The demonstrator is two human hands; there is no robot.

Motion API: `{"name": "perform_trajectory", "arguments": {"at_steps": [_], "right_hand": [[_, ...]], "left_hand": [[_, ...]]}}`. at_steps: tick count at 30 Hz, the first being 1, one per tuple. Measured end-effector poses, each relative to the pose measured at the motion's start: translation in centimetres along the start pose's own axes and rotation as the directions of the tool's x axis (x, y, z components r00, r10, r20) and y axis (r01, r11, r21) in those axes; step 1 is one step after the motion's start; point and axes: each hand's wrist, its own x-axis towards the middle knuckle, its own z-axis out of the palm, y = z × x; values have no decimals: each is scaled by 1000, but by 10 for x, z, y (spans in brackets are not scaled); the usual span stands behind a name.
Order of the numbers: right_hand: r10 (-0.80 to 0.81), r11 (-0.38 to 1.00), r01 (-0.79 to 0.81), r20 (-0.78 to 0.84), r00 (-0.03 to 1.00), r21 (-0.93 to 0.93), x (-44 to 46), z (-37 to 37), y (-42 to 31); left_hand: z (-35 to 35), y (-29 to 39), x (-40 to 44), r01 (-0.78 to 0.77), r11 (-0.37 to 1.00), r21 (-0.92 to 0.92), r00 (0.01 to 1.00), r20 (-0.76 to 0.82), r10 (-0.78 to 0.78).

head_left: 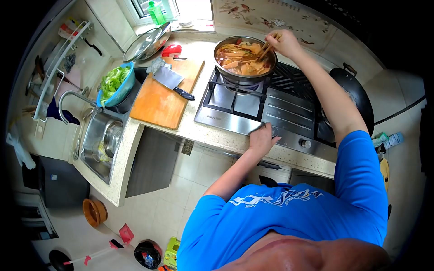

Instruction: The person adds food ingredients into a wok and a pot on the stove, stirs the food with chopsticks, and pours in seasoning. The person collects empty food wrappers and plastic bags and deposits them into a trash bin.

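Observation:
Between the fingers of my right hand point(284, 43) is a pair of wooden chopsticks point(265, 52), their lower ends down in the food. The food, orange-brown slices in broth point(235, 62), fills a round steel pot point(246, 79) on the left burner of the gas stove point(233, 123). At the stove's front panel, my left hand point(261, 141) is closed around a control knob point(274, 132), which it mostly hides. Another knob point(305, 143) shows farther right on that panel.
Left of the stove lies a wooden cutting board point(156, 106) with a cleaver point(168, 78) on it. A blue basin point(128, 86) of green leaves stands beside the sink point(92, 140). Glass lids point(142, 44) lean behind. A black wok point(355, 88) occupies the right burner.

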Motion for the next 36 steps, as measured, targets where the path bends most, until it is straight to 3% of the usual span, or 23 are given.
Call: {"name": "perform_trajectory", "arguments": {"at_steps": [1,2,5,7,9,15,19,21,24,27,29,32,35,36], "right_hand": [[69,998,-69,71,995,-8,-3,6,2],[-7,998,7,1,1000,-57,-7,16,3],[55,997,-54,11,998,-55,-6,25,-7],[125,992,-126,33,992,22,-2,25,-11],[227,920,-249,106,968,303,-1,18,-17],[161,846,-214,148,976,488,3,-7,-38],[94,752,-202,200,975,628,0,23,-39],[95,800,-198,206,974,567,-2,26,-37],[68,973,-86,90,994,215,3,12,-35],[106,980,-112,43,993,163,18,-15,-36],[86,960,-81,-9,996,268,27,-14,-29],[-27,990,36,-71,997,133,30,2,-22],[-165,973,187,155,974,-137,18,31,-7],[-132,980,163,240,962,-113,13,35,-2]], "left_hand": [[1,0,0,-3,1000,10,1000,-9,4],[2,1,0,-6,1000,20,1000,-17,6],[3,0,1,2,1000,21,1000,-6,-2],[4,0,1,1,1000,23,1000,0,-1],[5,0,1,1,1000,24,1000,2,-1],[8,-1,0,5,1000,28,1000,-10,-5],[4,3,0,14,1000,16,1000,-22,-13],[3,2,0,23,1000,13,1000,-16,-22],[4,0,-2,-7,1000,-1,1000,-17,7],[2,2,-1,12,1000,22,1000,-12,-12],[0,4,-2,25,999,27,1000,-15,-24],[0,5,-1,31,999,26,1000,2,-31],[2,1,-1,25,999,42,1000,8,-26],[2,0,-1,26,999,42,1000,10,-27]]}}
